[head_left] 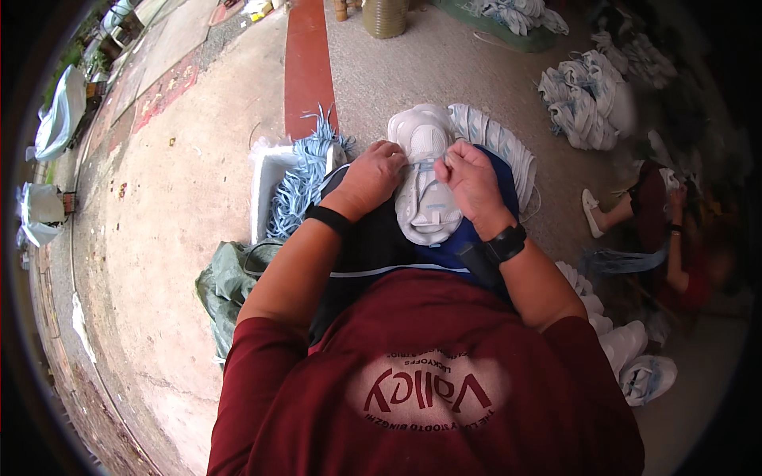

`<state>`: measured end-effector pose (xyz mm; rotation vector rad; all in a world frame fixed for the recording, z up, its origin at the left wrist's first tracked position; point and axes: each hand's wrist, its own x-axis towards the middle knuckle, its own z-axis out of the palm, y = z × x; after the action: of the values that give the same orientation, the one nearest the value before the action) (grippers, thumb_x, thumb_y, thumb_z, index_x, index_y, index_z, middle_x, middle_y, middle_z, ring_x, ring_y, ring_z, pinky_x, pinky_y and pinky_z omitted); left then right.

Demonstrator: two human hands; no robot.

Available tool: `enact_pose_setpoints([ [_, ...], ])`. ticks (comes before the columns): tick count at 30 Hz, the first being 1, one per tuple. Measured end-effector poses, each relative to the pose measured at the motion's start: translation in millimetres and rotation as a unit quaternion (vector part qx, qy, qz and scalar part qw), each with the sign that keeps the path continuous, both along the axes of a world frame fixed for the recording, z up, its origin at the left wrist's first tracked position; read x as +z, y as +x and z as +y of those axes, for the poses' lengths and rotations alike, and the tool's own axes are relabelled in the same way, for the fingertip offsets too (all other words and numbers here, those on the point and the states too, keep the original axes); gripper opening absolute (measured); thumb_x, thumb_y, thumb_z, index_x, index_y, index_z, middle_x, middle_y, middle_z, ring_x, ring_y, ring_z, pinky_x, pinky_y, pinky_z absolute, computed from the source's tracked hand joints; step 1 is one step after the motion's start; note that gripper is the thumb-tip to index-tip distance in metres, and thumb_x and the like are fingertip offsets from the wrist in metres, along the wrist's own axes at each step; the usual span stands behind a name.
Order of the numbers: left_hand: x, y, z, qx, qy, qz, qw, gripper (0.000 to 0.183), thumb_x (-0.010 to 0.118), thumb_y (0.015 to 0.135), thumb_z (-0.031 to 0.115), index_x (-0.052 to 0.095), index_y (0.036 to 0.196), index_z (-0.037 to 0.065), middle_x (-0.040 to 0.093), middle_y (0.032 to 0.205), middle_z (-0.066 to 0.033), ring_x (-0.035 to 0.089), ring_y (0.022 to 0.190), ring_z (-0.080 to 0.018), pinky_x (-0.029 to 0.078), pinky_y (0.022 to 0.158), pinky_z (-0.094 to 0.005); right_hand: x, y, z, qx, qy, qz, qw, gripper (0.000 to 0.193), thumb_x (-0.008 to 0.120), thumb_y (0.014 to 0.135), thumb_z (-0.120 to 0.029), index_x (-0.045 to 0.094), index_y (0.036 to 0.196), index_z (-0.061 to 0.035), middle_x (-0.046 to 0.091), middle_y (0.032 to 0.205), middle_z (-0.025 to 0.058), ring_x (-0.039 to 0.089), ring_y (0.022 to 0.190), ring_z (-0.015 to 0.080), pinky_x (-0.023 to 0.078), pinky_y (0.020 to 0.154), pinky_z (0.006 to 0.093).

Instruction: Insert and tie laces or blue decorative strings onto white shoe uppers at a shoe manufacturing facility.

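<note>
A white shoe upper lies across my lap, toe pointing away from me, with a light blue lace running across its front. My left hand is closed at the shoe's left edge, its fingertips pressed together by the lace. What those fingers hold, if anything, is too small to make out. On the other side, my right hand pinches the lace end, thumb against bent forefinger, just above the upper. A fanned row of more white uppers lies just beyond my right hand.
Left of my knees stands a white foam box heaped with light blue laces. A green sack slumps beside it. Piles of white uppers lie on the ground at right, where another person sits. A ribbed container stands ahead.
</note>
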<state>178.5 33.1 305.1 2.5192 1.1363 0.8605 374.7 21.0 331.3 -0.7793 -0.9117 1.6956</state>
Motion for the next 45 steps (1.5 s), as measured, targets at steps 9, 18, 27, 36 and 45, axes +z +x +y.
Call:
enact_pose_setpoints([
  [9, 4.2, 6.4, -1.8, 0.084, -0.078, 0.012, 0.993, 0.014, 0.059, 0.073, 0.006, 0.056, 0.086, 0.002, 0.057, 0.08, -0.0156, 0.058, 0.078, -0.0342, 0.047, 0.068, -0.0399, 17.1, 143.9, -34.2, -0.209, 0.005, 0.117, 0.971, 0.01, 0.052, 0.086, -0.007, 0.047, 0.077, -0.0078, 0.036, 0.063, 0.0001, 0.038, 0.057, 0.0117, 0.033, 0.055, 0.025],
  [18, 21.6, 32.5, -16.6, 0.089, 0.011, 0.081, 0.993, 0.036, 0.06, 0.068, 0.005, 0.058, 0.104, 0.007, 0.056, 0.092, -0.0138, 0.055, 0.089, -0.0332, 0.046, 0.078, -0.0389, -32.8, 184.0, -67.3, -0.232, 0.011, 0.185, 0.955, 0.005, 0.053, 0.086, -0.005, 0.05, 0.082, -0.0068, 0.046, 0.065, 0.0031, 0.048, 0.06, 0.0167, 0.039, 0.055, 0.0282],
  [27, 2.8, 23.8, -6.5, 0.078, 0.057, 0.095, 0.991, 0.004, 0.055, 0.074, 0.005, 0.055, 0.07, 0.003, 0.057, 0.072, -0.0132, 0.056, 0.074, -0.0327, 0.046, 0.07, -0.039, -23.3, 181.3, -76.5, -0.213, 0.015, 0.162, 0.963, 0.008, 0.053, 0.087, -0.007, 0.05, 0.079, -0.0045, 0.049, 0.068, 0.0047, 0.049, 0.065, 0.0191, 0.038, 0.057, 0.0271],
  [36, 43.2, -2.9, -23.8, 0.133, -0.079, 0.09, 0.984, 0.017, 0.069, 0.068, 0.017, 0.062, 0.073, 0.003, 0.062, 0.069, -0.0156, 0.06, 0.065, -0.0329, 0.048, 0.059, -0.0389, -22.7, 198.1, -74.5, -0.238, 0.038, 0.135, 0.961, 0.005, 0.052, 0.084, -0.004, 0.05, 0.08, -0.0042, 0.048, 0.069, 0.0035, 0.048, 0.066, 0.0177, 0.037, 0.056, 0.0281],
  [45, 35.5, -74.9, -57.1, 0.357, -0.109, -0.01, 0.928, 0.018, 0.07, 0.073, 0.018, 0.064, 0.078, 0.002, 0.061, 0.064, -0.0117, 0.058, 0.057, -0.0196, 0.045, 0.056, -0.0291, -17.4, 236.3, -85.6, -0.236, 0.08, 0.102, 0.963, 0.01, 0.056, 0.084, -0.01, 0.049, 0.077, -0.0061, 0.044, 0.067, 0.0018, 0.042, 0.061, 0.0143, 0.033, 0.055, 0.0267],
])
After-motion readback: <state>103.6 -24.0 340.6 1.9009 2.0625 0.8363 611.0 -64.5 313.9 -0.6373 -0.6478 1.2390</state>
